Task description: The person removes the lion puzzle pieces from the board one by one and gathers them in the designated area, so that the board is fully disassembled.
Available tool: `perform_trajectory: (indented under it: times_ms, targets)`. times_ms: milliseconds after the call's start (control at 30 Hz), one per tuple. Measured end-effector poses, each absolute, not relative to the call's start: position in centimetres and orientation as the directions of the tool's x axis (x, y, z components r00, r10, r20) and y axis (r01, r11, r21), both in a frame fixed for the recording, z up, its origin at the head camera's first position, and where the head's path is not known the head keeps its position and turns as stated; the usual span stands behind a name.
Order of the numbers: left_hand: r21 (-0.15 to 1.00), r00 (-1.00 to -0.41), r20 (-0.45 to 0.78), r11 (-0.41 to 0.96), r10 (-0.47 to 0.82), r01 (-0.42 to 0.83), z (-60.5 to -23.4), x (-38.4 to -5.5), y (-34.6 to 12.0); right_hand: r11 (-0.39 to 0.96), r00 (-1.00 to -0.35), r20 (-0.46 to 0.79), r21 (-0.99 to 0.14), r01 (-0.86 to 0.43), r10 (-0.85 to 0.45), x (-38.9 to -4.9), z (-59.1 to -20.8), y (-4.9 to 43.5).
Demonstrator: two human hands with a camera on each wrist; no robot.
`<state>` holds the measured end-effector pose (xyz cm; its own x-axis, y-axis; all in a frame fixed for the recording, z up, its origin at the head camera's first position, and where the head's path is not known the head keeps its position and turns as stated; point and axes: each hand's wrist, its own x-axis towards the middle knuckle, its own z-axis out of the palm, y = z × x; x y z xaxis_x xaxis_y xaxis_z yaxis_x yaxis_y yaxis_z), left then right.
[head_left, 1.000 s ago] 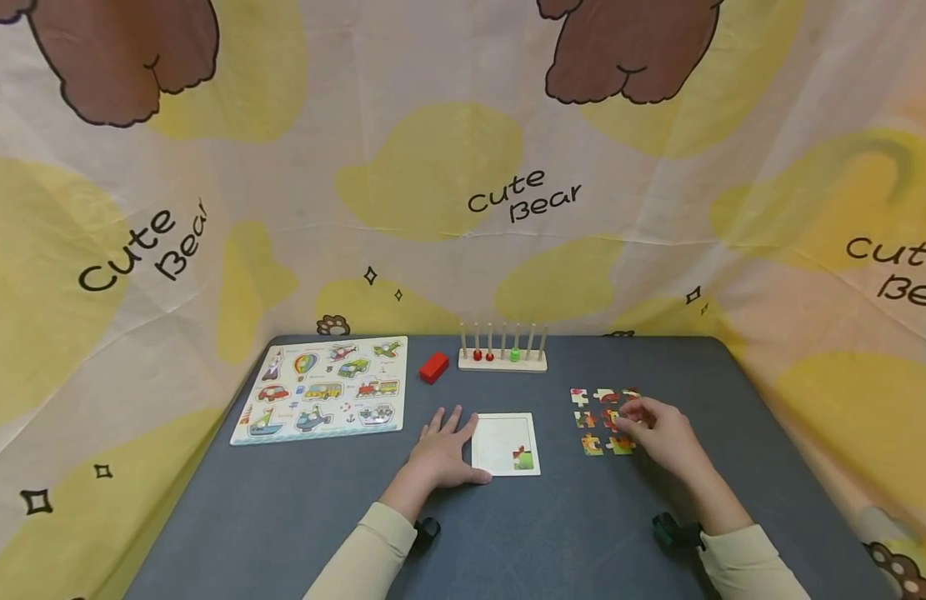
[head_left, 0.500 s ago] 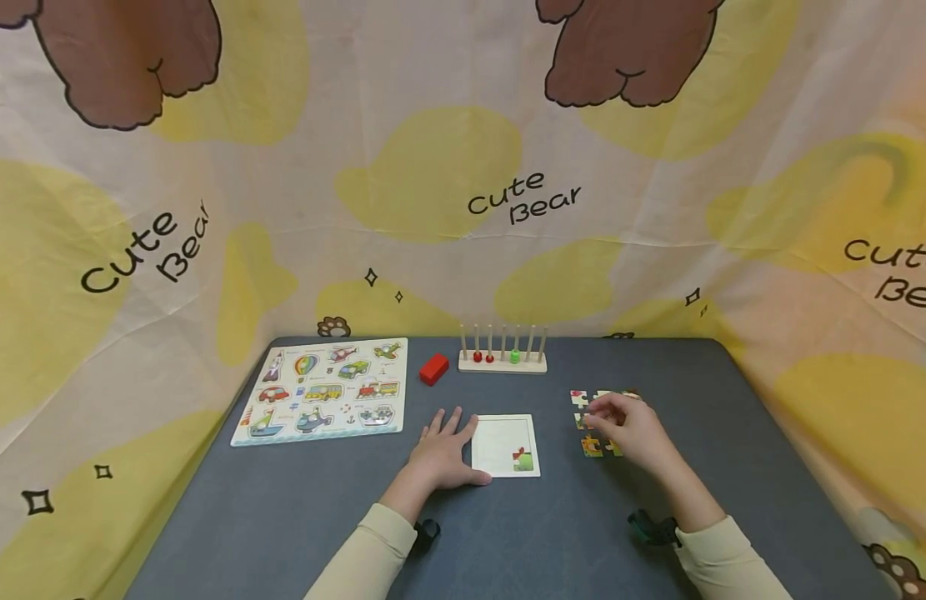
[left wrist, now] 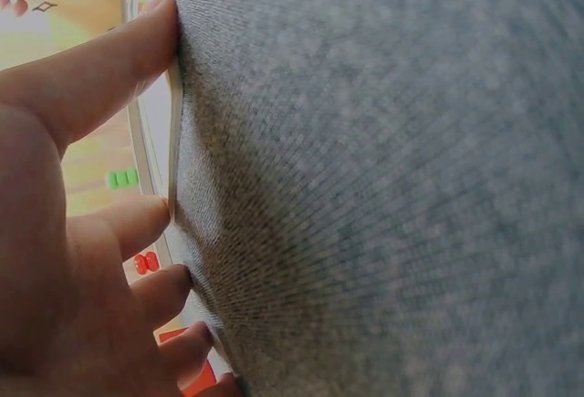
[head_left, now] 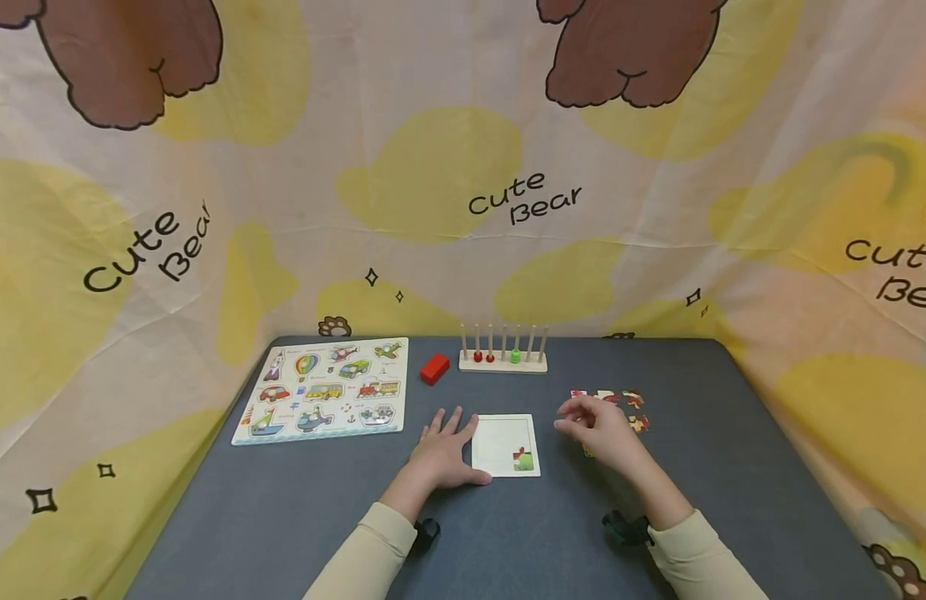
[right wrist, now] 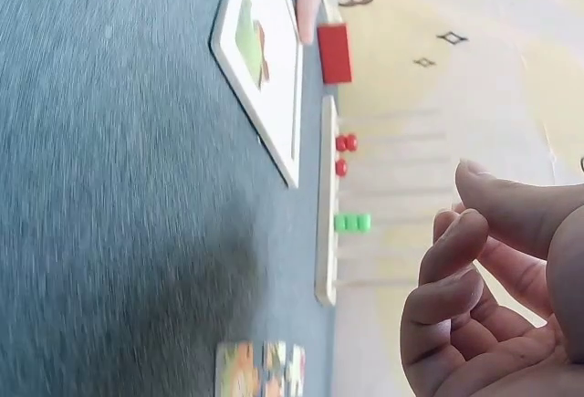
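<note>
A white square puzzle tray (head_left: 500, 437) lies mid-table with a green and red puzzle piece (head_left: 523, 461) in its near right corner. My left hand (head_left: 446, 458) is spread along the tray's left side, thumb touching the near corner and index finger the far one. My right hand (head_left: 601, 430) hovers over several loose puzzle pieces (head_left: 633, 399), hiding part of them. In the right wrist view, the right hand's fingers (right wrist: 447, 297) are loosely curled. A small gap shows between thumb and index fingertips, and no piece is visible there.
A vehicle peg puzzle board (head_left: 323, 392) lies at the back left. Beside it sits a red block (head_left: 434, 368). At the back stands a wooden peg rack (head_left: 503, 362) with red and green beads. A patterned curtain (head_left: 417, 175) encloses the table.
My right hand has moved left across the loose pieces toward the tray, uncovering pieces at the right of the group. The left hand and the tray have stayed in place.
</note>
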<state>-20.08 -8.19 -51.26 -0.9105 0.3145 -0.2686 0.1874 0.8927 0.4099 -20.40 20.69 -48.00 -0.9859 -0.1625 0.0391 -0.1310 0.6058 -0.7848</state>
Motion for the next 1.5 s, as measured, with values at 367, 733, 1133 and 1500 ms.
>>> perform_trajectory:
  times_ms: [367, 733, 1133, 1500]
  targets:
    - [0.393, -0.914, -0.269, 0.901, 0.303, 0.183, -51.4, -20.2, -8.0, 0.584, -0.983, -0.002, -0.805, -0.109, -0.186, -20.4, -49.4, 18.0]
    - [0.391, -0.912, -0.282, 0.904, 0.297, 0.173, -51.0, -20.0, -7.8, 0.591, -0.953, -0.037, -0.791, -0.155, -0.300, -20.2, -51.2, 16.6]
    - [0.400, -0.916, -0.273, 0.901, 0.292, 0.168, -51.0, -20.1, -8.1, 0.706, -0.933, -0.117, -0.687, -0.171, -0.340, -20.0, -51.4, 15.7]
    - [0.402, -0.916, -0.269, 0.899, 0.296, 0.173, -51.3, -20.1, -8.1, 0.629, -0.931, -0.055, -0.752, -0.198, -0.360, -20.0, -51.2, 15.5]
